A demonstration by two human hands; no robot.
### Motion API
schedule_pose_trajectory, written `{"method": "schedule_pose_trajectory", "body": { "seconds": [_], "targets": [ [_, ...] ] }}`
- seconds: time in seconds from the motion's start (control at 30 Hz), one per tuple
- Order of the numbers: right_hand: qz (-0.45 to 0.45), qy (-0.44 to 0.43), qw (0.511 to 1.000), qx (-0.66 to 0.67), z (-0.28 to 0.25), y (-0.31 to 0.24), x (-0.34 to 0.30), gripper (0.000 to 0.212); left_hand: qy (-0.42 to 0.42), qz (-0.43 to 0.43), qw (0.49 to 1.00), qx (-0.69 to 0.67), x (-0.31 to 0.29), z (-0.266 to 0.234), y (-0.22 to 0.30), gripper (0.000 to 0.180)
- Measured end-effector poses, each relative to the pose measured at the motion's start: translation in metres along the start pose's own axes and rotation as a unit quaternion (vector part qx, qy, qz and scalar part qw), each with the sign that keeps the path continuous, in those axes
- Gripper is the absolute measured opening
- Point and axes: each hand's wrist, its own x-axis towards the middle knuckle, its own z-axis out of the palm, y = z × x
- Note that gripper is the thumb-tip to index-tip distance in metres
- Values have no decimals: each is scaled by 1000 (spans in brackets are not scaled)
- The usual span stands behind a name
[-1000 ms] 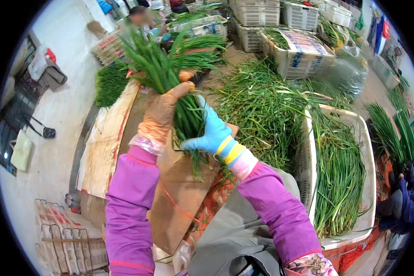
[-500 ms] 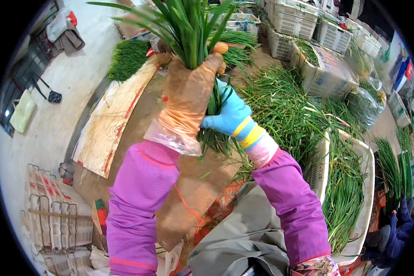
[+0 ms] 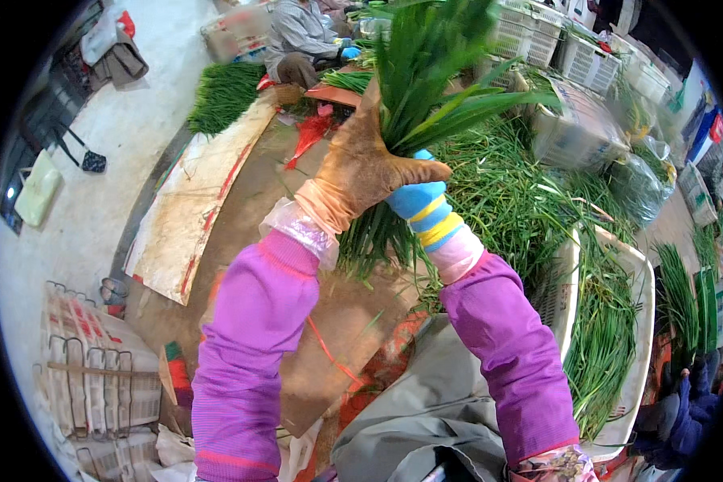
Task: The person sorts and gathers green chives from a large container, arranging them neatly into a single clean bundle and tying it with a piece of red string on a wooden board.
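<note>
An upright bunch of Chinese chives (image 3: 430, 76), long flat green leaves fanned out and blurred at the top, is in front of me. My left hand (image 3: 361, 165), in a brown-orange glove, lies against it with its thumb and fingers spread apart. Behind that hand, my right hand (image 3: 419, 197) in a blue and yellow striped glove grips the bunch; its fingers are mostly hidden. The lower ends of the leaves hang beneath my hands. A loose heap of chives (image 3: 506, 193) lies just to the right.
At right stands a white crate (image 3: 569, 293) filled with chives. Stacked crates (image 3: 590, 64) line the far right. A pale board (image 3: 189, 209) lies at left near a green pile (image 3: 229, 96). A person (image 3: 301, 36) wearing blue gloves sits at the far side. Folded crates (image 3: 96, 361) stand lower left.
My left hand has loosened from around the bunch and spread its fingers. The leaf tops have swung to the right, uncovering the person at the far side.
</note>
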Motion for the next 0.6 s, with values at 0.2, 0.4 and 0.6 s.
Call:
{"method": "schedule_pose_trajectory", "body": {
  "seconds": [0.2,0.4,0.6],
  "targets": [
    [-19,-82,984,-156,-54,-90,-13,81,57,-214,975,-16,1,-24,-26,31],
    [108,-159,965,-180,-78,8,-121,116,121,-236,953,-148,6,-39,-51,20],
    [322,-206,907,-175,-49,60,-163,61,83,-277,944,-161,39,-57,-31,25]
  ]
}}
